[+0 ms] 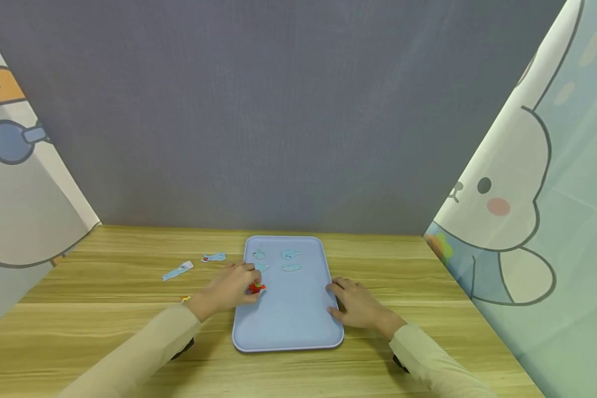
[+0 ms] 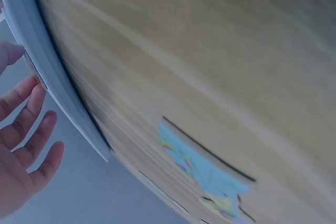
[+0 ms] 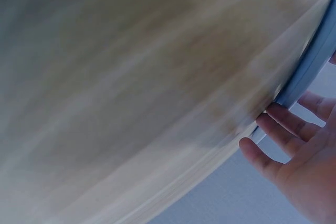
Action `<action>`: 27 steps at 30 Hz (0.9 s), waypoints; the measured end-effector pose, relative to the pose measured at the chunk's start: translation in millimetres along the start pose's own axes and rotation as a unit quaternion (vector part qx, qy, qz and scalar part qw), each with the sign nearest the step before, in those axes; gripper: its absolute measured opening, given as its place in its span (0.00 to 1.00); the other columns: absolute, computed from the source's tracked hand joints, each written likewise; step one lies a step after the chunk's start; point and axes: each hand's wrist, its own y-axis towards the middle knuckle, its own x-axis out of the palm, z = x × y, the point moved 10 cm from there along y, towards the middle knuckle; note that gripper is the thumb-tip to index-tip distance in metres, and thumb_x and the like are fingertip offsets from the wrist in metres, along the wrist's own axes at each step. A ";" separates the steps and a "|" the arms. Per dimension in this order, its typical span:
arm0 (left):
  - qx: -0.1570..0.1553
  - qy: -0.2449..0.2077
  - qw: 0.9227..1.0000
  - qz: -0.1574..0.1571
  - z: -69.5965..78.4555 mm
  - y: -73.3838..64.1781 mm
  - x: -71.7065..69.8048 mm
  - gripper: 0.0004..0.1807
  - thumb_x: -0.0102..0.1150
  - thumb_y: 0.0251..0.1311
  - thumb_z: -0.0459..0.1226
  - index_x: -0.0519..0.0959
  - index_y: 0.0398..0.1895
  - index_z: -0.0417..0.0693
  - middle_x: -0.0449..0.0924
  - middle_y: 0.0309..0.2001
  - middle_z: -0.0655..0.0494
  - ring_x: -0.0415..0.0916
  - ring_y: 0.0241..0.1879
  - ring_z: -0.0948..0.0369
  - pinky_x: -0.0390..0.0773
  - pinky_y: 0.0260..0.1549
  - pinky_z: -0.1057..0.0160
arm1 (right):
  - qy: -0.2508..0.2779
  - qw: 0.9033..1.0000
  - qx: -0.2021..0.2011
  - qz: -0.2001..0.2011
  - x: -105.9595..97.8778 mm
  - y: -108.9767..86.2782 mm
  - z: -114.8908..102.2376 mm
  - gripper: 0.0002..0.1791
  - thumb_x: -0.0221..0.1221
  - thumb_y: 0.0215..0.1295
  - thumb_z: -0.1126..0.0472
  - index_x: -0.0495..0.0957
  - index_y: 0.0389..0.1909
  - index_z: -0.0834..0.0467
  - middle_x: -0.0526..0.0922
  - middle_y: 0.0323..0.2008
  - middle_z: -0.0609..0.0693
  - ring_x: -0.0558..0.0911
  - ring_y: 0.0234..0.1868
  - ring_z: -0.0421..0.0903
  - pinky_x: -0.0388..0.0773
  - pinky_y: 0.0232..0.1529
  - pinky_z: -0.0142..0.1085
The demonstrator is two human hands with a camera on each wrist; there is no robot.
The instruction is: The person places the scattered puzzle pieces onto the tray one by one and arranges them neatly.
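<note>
My left hand (image 1: 231, 284) is over the left side of the pale blue tray (image 1: 293, 315). Its thumb and fingers pinch a small red puzzle piece (image 1: 256, 288), partly hidden by the fingers. Several light blue, irregular puzzle pieces lie toward the tray's far end, among them one piece (image 1: 291, 254) at the far right and another (image 1: 292, 267) just nearer. At the tray's right edge, my right hand (image 1: 358, 305) rests with fingers slightly bent and fingertips on the rim, as the right wrist view also shows. No piece is visible in that hand.
Left of the tray, on the wooden table (image 1: 408, 265), lie a long light blue piece (image 1: 178, 271), a smaller piece with a red spot (image 1: 213, 257) and a yellowish piece (image 1: 184, 298) partly behind the left wrist. A grey panel (image 1: 258, 116) stands behind the table, with printed cloths at both sides.
</note>
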 end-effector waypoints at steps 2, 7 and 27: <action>-0.002 0.004 1.000 0.001 0.4 1.0 0.6 0.11 0.67 0.43 0.46 0.78 0.26 0.52 0.70 0.24 0.64 0.63 0.26 0.65 0.69 0.29 0.60 | 0.001 1.000 -0.003 0.002 -0.6 0.0 -0.8 0.26 0.56 0.60 0.49 0.70 0.56 0.60 0.70 0.57 0.58 0.70 0.58 0.56 0.68 0.52 0.58; -0.013 0.014 1.000 -0.008 -1.3 3.7 4.8 0.12 0.67 0.43 0.47 0.78 0.26 0.52 0.68 0.22 0.65 0.63 0.26 0.64 0.67 0.29 0.60 | 0.003 1.000 -0.001 0.002 -1.4 -0.3 -0.9 0.27 0.56 0.60 0.48 0.70 0.56 0.60 0.70 0.57 0.58 0.70 0.58 0.55 0.68 0.52 0.58; -0.032 0.002 0.999 -0.024 -5.1 4.8 12.1 0.12 0.67 0.44 0.46 0.80 0.29 0.51 0.72 0.25 0.63 0.65 0.27 0.62 0.67 0.29 0.60 | 0.001 1.000 0.012 -0.006 -0.3 -0.9 0.6 0.27 0.55 0.60 0.48 0.70 0.57 0.59 0.69 0.59 0.58 0.68 0.60 0.56 0.67 0.54 0.58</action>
